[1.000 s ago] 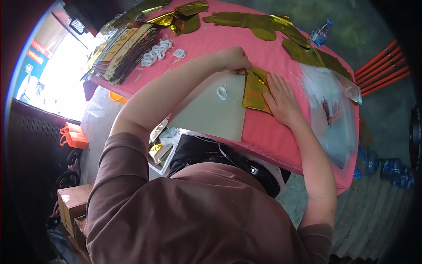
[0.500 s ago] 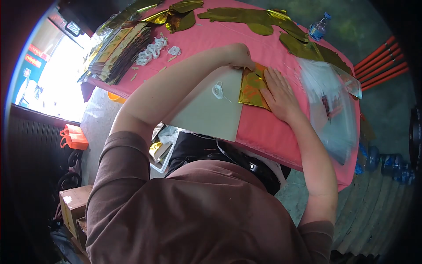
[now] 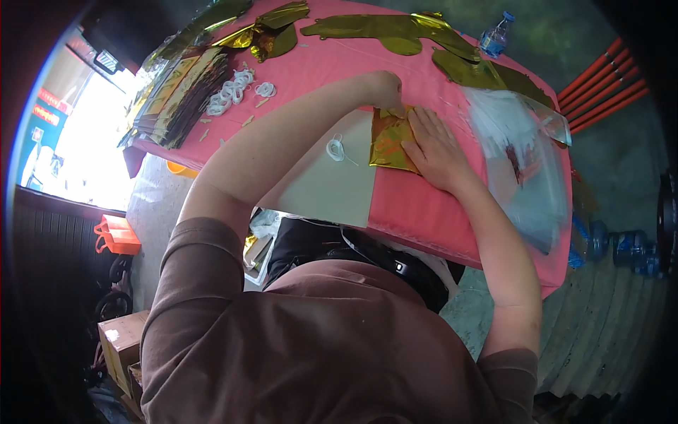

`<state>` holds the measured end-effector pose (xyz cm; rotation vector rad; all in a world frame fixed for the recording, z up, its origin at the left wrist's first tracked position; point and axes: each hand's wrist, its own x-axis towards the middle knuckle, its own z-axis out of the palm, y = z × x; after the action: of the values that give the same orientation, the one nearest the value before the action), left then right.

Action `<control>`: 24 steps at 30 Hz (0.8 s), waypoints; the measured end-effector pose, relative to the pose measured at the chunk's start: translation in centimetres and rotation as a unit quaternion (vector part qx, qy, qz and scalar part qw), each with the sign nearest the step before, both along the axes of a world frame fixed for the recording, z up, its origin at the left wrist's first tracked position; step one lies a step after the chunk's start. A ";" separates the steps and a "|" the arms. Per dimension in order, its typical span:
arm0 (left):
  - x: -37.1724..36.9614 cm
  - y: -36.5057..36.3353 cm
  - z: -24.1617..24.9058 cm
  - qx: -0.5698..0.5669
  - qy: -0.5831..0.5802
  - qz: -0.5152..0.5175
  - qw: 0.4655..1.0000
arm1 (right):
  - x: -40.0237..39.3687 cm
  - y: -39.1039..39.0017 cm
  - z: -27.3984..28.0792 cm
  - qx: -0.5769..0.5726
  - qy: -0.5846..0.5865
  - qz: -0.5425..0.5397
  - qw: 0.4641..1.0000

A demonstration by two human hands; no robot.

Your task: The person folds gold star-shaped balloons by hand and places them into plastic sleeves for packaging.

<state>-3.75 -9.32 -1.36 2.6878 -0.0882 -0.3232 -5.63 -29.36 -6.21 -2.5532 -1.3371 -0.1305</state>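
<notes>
1. Moved since a second ago: right hand (image 3: 432, 147), from the outer edge of the gold foil piece (image 3: 388, 141) to flat on top of it, closer to the left hand (image 3: 385, 88). Foil now narrower and more tightly folded than before.
2. Reads as a fold being pressed down and creased, with the piece already compact.
3. Right hand: open, palm down, fingers spread, pressing the foil against the pink surface (image 3: 424, 208).
4. Left hand: fingers curled onto the foil's far corner, just beyond the right hand's fingertips. Cannot tell whether pinching or only pressing, as the knuckles hide the contact.
5. Foil piece: under the right hand and touching the left, its inner edge lapping the grey sheet (image 3: 332, 187).
6. Counted close to the hands:
   - one folded foil piece;
   - one grey sheet, just to the left of the right hand;
   - one white string coil (image 3: 335, 149) lying on that sheet.
7. Counted to the outer side of the right hand: one loose heap of clear plastic bags (image 3: 526, 169); single bags too blurred to number.
8. Counted beyond the left hand:
   - at least three flat gold foil shapes (image 3: 385, 28), overlapping, so no firm total;
   - one water bottle (image 3: 494, 37);
   - one fanned stack of gold packets (image 3: 176, 92);
   - one tangle of white coils (image 3: 229, 95), with one more coil lying apart just beside it.
9. Well off the surface, far past the right hand: about four orange rods (image 3: 600, 88), side by side.
</notes>
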 end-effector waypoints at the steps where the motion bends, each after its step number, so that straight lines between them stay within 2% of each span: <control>1: -0.1 -0.3 0.1 0.023 -0.007 -0.003 1.000 | 0.0 0.0 0.0 0.000 0.000 -0.001 1.000; 5: 0.8 -0.9 0.1 0.100 0.012 -0.008 0.995 | -0.1 0.0 0.1 -0.001 -0.003 0.000 1.000; 9: 1.4 -1.0 0.4 0.104 0.034 -0.009 0.994 | -0.3 0.1 0.3 -0.011 -0.001 -0.011 1.000; 17: 2.2 -1.0 0.3 0.069 0.077 -0.016 0.994 | -0.3 0.1 0.3 -0.003 0.000 -0.012 1.000; 24: 2.3 -0.7 -0.6 0.024 0.060 -0.027 0.998 | -0.4 0.1 0.4 0.010 0.013 -0.014 1.000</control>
<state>-1.49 -10.07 -1.98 2.7097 -0.1195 -0.5089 -6.01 -29.22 -5.80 -2.5481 -1.2845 -0.1156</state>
